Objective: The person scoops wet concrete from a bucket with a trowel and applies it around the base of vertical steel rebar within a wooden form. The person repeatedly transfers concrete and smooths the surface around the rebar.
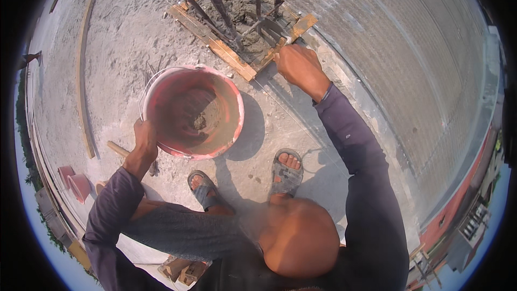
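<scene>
Gripping the rim of a pink bucket with the left hand, fingers curled tight over its near-left edge, the person is crouching over a rough concrete slab while the right hand is reaching forward, closed around what looks like a trowel whose blade is lying in the wet mortar inside a small wooden form. That form is sitting just beyond the bucket, boxed around the foot of several dark steel bars rising out of it. The bucket is standing upright between the sandalled feet and the form, with only a small heap of grey mortar left at its bottom. To do this well, the blade is best worked flat and pressed in between the bars so the mix is settling into the corners, rather than piling at the near board. Keeping the left hand firm on the rim is steadying the bucket close by, and tilting it toward the form would likely bring the remaining mortar within easy reach of the tool. Two more pink tubs are lying well apart at the left.
</scene>
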{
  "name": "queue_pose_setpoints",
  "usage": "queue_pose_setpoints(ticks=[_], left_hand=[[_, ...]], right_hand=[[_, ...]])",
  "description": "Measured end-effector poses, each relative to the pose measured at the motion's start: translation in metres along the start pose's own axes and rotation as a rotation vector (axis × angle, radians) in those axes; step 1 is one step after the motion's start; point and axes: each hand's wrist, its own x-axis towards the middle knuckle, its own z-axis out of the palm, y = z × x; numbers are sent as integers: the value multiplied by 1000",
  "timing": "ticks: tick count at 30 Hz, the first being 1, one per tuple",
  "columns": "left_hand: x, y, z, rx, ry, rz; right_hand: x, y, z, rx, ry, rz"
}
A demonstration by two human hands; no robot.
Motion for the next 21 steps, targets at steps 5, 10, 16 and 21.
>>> queue_pose_setpoints(ticks=[5,10,16,21], left_hand=[[-4,16,-1,-115,-124,30],[-4,19,4,-187,-111,-4],[-2,15,-4,-203,-165,66],[-10,12,-4,-172,-146,39]], right_hand=[[-52,-4,-23,47,-150,334],[-91,-33,-12,668,-160,665],[-83,-74,-2,838,-197,782],[-54,-77,-13,217,-290,380]])
